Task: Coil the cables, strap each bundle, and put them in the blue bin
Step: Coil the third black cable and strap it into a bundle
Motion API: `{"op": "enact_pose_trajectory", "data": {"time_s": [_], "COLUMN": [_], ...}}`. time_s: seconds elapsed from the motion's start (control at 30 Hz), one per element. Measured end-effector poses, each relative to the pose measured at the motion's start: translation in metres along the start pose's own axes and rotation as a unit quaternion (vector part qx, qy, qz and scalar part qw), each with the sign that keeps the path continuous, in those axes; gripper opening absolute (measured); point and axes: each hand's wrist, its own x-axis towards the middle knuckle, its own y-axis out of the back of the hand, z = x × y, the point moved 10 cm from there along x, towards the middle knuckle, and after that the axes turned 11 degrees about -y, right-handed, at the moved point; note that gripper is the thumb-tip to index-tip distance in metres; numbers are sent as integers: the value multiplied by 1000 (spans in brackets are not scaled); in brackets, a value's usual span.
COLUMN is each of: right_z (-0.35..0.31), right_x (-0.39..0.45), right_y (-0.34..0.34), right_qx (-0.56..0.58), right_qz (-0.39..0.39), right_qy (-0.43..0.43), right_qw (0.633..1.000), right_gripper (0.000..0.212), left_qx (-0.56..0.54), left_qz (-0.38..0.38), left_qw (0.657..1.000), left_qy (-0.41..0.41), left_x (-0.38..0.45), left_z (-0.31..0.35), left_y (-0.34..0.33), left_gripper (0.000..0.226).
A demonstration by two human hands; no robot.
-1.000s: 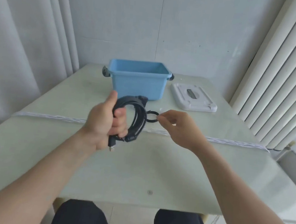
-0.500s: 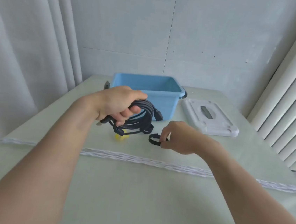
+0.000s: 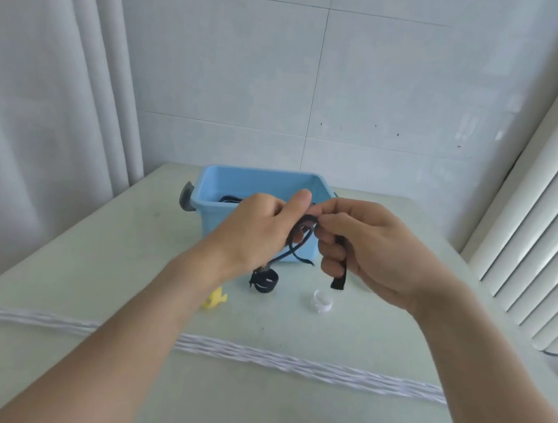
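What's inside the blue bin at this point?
Dark cable loops show inside the blue bin, near its left wall. Both hands block the rest of the interior.

A plain room, likely in a home or a small staged workspace (nothing marks it firmly as either). A pale green table (image 3: 127, 264) stands with its far edge against a white tiled wall (image 3: 387, 85), and long pale curtains (image 3: 60, 85) hang past both its left and right edges.
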Motion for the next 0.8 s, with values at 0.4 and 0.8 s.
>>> {"op": "enact_pose_trajectory", "data": {"time_s": [0.4,0.8], "right_z": [-16,-28], "right_x": [-6,-18], "right_y": [43,35], "right_qx": [-101,-319], "right_qz": [211,208], "right_qy": [72,68], "right_qw": [969,922], "right_gripper": [32,14], "left_qx": [-230,-153], "left_qz": [-89,7], "left_qw": [969,988], "left_qy": [-8,31], "left_x": [-7,-3], "left_z": [15,0], "left_y": [-21,-6], "left_gripper": [24,36]}}
